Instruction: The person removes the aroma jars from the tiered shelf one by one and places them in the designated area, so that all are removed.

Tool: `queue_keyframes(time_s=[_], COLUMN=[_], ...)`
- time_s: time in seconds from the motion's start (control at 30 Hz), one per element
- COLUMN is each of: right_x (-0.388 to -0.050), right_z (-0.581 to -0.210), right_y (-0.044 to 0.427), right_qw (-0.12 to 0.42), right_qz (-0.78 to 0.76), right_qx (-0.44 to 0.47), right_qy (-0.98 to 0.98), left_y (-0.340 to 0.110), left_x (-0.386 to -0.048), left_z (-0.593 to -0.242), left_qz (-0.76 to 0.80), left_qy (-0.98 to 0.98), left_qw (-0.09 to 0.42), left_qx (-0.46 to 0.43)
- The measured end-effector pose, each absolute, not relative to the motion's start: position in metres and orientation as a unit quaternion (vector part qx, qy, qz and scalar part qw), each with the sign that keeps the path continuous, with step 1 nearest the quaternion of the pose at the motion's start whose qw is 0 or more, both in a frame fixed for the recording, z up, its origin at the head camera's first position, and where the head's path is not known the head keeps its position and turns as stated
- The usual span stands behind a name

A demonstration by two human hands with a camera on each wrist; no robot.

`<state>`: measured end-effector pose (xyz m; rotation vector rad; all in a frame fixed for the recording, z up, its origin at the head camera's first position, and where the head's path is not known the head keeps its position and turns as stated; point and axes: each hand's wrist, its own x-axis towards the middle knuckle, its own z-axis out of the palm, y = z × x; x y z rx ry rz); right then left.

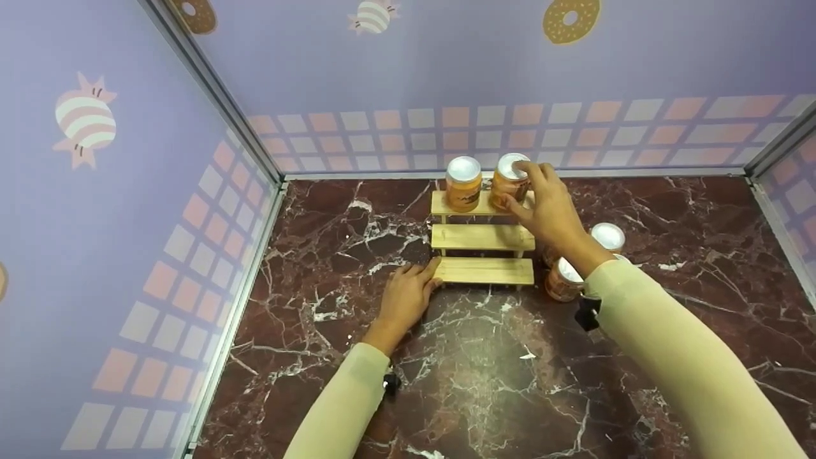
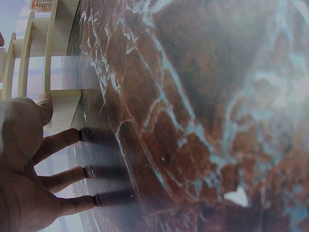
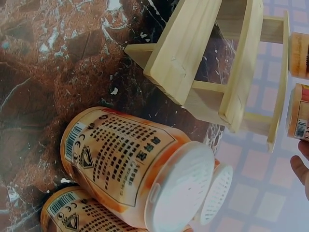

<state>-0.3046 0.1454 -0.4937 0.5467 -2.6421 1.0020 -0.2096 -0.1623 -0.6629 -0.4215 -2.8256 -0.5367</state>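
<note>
A three-step wooden stand (image 1: 482, 237) stands near the back wall. On its top step are two orange jars with white lids, a left jar (image 1: 463, 191) and a right jar (image 1: 505, 191). My right hand (image 1: 553, 207) holds the right jar, thumb at its side and a finger on the lid. In the right wrist view only fingertips (image 3: 300, 169) show beside that jar. My left hand (image 1: 405, 296) touches the left end of the lowest step. Its other fingers (image 2: 60, 180) rest fairly straight on the tabletop in the left wrist view.
Several similar jars (image 3: 125, 164) stand on the marbled tabletop (image 1: 331, 382) right of the stand, partly hidden under my right forearm. A purple back wall (image 1: 395, 76) and a left side wall (image 1: 153, 191) enclose the surface.
</note>
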Motion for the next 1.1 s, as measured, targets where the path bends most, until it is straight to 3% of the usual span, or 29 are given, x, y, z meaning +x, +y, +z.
queue_keyframes(time_s=[0.43, 1.1], right_x=[-0.295, -0.276], right_z=[-0.491, -0.495], right_y=[0.154, 0.182], right_qw=[0.154, 0.176], right_qz=[0.338, 0.352], right_qx=[0.205, 0.219], right_qy=[-0.905, -0.893], left_y=[-0.162, -0.162], left_x=[-0.214, -0.215], left_z=[-0.672, -0.669], left_qz=[-0.191, -0.162], left_qy=[-0.962, -0.97], left_qw=[0.134, 0.112], left_qx=[-0.142, -0.144])
